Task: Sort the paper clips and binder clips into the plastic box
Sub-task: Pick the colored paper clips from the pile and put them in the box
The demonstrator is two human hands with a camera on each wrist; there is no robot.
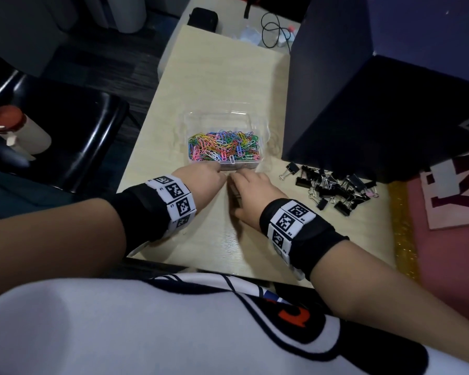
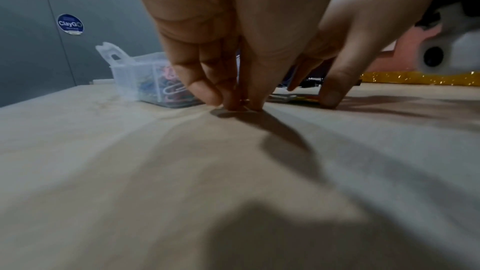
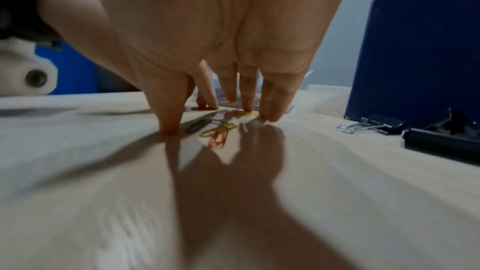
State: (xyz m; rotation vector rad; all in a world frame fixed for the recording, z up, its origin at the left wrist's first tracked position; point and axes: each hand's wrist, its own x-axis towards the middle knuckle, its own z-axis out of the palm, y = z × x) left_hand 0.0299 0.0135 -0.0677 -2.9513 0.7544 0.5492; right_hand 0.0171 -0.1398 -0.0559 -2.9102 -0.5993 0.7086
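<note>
A clear plastic box (image 1: 190, 158) in the middle of the table holds a heap of coloured paper clips (image 1: 224, 147). Just in front of it, my left hand (image 1: 222, 172) has its fingertips drawn together on the table; in the left wrist view they pinch a small paper clip (image 2: 244, 101). My right hand (image 1: 237, 182) is beside it, fingers straight, tips touching the table around several loose paper clips (image 3: 218, 129). A pile of black binder clips (image 1: 333, 190) lies to the right, apart from both hands.
A tall dark blue box (image 1: 349, 104) stands right behind the binder clips. A pink board (image 1: 450, 190) lies at the right edge. Left of the table are a black chair (image 1: 79, 125) and a bottle (image 1: 16, 131). Cables (image 1: 276, 31) lie at the far end.
</note>
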